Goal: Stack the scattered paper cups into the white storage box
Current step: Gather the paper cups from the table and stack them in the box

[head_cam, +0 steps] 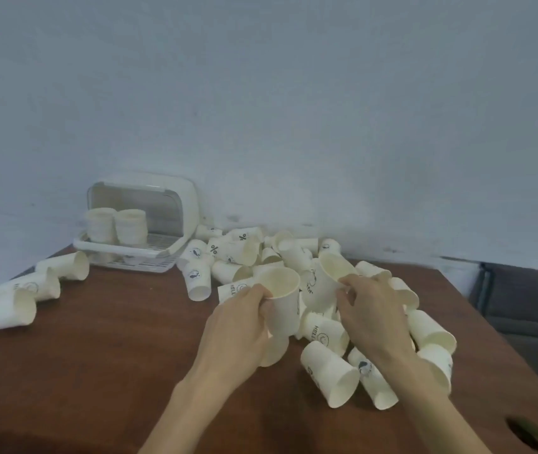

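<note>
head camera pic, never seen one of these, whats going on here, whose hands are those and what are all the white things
There is no machine here. The single picture comes from a camera worn on a person's head, looking forward and down, so the two bare hands you see are the wearer's own.

The surface is a brown wooden table against a pale wall. Scattered across it are many white paper cups, most lying on their sides in a heap, with three longer stacks of cups lying at the left edge. At the back stands the white storage box with its lid up, and two short stacks of cups already stand inside.

The left hand holds one cup upright in its grip. The right hand pinches the rim of a second cup, tilted toward the first, probably to nest them.
</note>
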Demonstrator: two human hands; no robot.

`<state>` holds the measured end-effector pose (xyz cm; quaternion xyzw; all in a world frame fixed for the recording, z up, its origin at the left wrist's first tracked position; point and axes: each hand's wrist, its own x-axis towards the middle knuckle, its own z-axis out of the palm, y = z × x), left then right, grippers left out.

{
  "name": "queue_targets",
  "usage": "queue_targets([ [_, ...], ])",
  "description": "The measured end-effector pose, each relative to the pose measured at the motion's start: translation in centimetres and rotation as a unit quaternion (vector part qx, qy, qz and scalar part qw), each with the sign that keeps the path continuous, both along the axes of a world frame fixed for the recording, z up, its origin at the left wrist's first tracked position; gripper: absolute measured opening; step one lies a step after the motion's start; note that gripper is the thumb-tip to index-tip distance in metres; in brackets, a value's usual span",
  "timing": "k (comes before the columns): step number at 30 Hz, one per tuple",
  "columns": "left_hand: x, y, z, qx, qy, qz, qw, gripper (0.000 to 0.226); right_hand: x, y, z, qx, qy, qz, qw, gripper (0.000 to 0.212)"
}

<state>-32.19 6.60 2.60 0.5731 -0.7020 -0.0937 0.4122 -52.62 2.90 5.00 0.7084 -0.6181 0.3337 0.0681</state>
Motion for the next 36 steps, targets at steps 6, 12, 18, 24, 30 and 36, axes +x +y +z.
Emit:
queue_targets([
  [6, 3.6, -1.4, -1.6, -0.002, 0.006, 0.019, 1.0, 0.012, 4.7, -1.5, -1.1, -0.002, 0.002, 0.031, 1.0, 0.014],
  [12, 7.3, -3.1, -2.7, -0.005, 0.022, 0.016, 1.0, 0.011, 9.3, -2.7, -1.7, 0.012, -0.003, 0.037, 0.999, 0.014],
  [18, 12.2, -4.7, -2.7, 0.0, 0.02, 0.022, 1.0, 0.01, 14.1, -4.0, -2.0, 0.013, -0.01, 0.028, 0.999, 0.013],
  [24, 17.5, -6.2, -2.4, -0.012, 0.017, 0.024, 1.0, 0.009, 18.9, -5.1, -2.1, 0.017, -0.01, 0.024, 0.999, 0.015],
  [30, 22.1, -7.2, -2.5, -0.016, 0.013, 0.024, 0.999, 0.01, 23.4, -5.7, -2.8, 0.026, -0.017, 0.011, 0.999, 0.013],
  [36, 26.7, -8.2, -2.7, -0.011, 0.012, 0.029, 0.999, 0.012, 27.3, -6.4, -3.3, 0.029, -0.017, 0.001, 0.999, 0.011],
])
